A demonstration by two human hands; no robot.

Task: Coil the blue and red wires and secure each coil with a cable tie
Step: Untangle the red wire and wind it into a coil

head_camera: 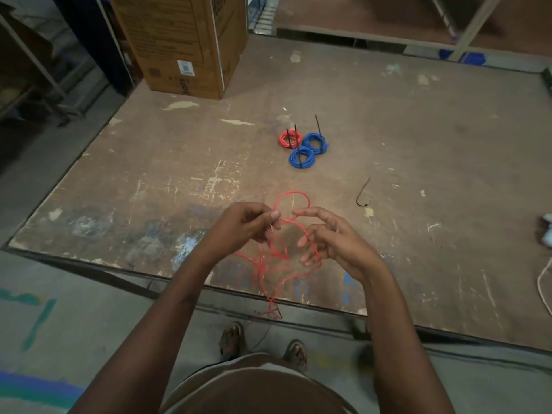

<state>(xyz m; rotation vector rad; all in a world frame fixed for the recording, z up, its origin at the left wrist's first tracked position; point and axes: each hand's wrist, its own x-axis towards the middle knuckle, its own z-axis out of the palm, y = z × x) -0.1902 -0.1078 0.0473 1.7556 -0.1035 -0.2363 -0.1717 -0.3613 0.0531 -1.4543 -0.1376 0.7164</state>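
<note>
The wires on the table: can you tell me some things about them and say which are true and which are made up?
1. Three finished coils lie on the table: a red coil and two blue coils. True.
2. The hands are working a blue wire. False: the left hand pinches a loose red wire, and the right hand has its fingers curled at a loop of it.
3. A loose black cable tie lies on the table right of the hands. True.
4. The cardboard box stands at the near edge beside the hands. False: it stands at the far left corner.
5. The red wire hangs over the table's near edge. True.
</note>
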